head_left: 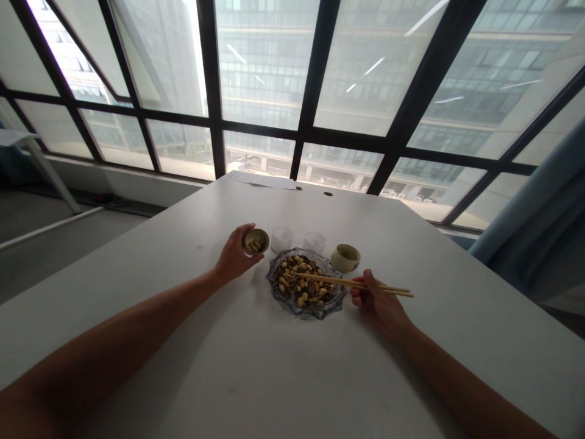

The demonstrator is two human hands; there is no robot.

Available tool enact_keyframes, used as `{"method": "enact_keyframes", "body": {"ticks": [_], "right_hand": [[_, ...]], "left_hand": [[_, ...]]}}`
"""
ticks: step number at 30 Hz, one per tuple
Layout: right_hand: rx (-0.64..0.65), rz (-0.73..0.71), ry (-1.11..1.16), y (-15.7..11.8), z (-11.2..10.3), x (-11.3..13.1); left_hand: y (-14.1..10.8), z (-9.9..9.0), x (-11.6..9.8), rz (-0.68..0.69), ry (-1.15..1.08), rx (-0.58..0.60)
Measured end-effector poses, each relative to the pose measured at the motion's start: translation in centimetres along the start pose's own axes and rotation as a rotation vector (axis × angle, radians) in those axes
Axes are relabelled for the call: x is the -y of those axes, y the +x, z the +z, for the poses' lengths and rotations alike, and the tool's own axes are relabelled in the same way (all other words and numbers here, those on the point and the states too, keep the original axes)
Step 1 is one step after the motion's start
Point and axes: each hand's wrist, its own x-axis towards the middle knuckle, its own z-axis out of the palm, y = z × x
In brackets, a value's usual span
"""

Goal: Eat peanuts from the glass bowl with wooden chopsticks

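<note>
Far left: left hand (235, 253) at the dish's left side, fingers clamped around a small greenish cup (256, 242), its mouth tipped toward the viewer, a few pale pieces inside. Main risk here, in my judgement: more tilt would let those pieces slide over the lip, and a smooth curved wall could slip if the grip slackens. Next, two translucent containers (282, 238) (315, 242), the first just beside the held cup; they look light, so a sideways knock from cup or knuckles could shift or topple them. Centre: scalloped glass dish (286, 305) on the tabletop (256, 378), heaped with mixed nuts and seeds (301, 280). Loose heap; a sweeping stroke could push pieces over the rim. Chopsticks (356, 283) cross the dish's right rim, tips over the heap, close together; cannot tell whether they pinch anything. Smooth pieces might roll out if pinched off-centre. Second cup (345, 258) stands upright behind the sticks, near enough to be bumped if they swing. Right: right hand (377, 305), fingers closed on the chopsticks; uneven pressure could cross the tips.
</note>
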Motion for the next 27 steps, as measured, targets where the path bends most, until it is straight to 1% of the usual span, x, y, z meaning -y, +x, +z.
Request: {"method": "enact_keyframes", "body": {"ticks": [6, 15, 18, 23, 27], "right_hand": [[0.013, 0.005, -0.012, -0.3, 0.2, 0.2], [-0.001, -0.007, -0.008, -0.1, 0.0, -0.1], [-0.044, -0.022, 0.007, 0.1, -0.2, -0.2], [-0.161, -0.086, 0.031, 0.6, -0.8, -0.5], [-0.212, -0.115, 0.036, 0.8, -1.0, -0.5]], "left_hand": [[0.1, 0.1, 0.4, 0.011, -0.006, -0.025], [0.1, 0.0, 0.5, -0.091, 0.035, -0.003], [0.2, -0.1, 0.3, -0.134, 0.032, 0.021], [0.2, -0.4, -0.1, -0.24, 0.021, 0.086], [0.2, -0.6, -0.3, -0.275, 0.032, 0.121]]}}
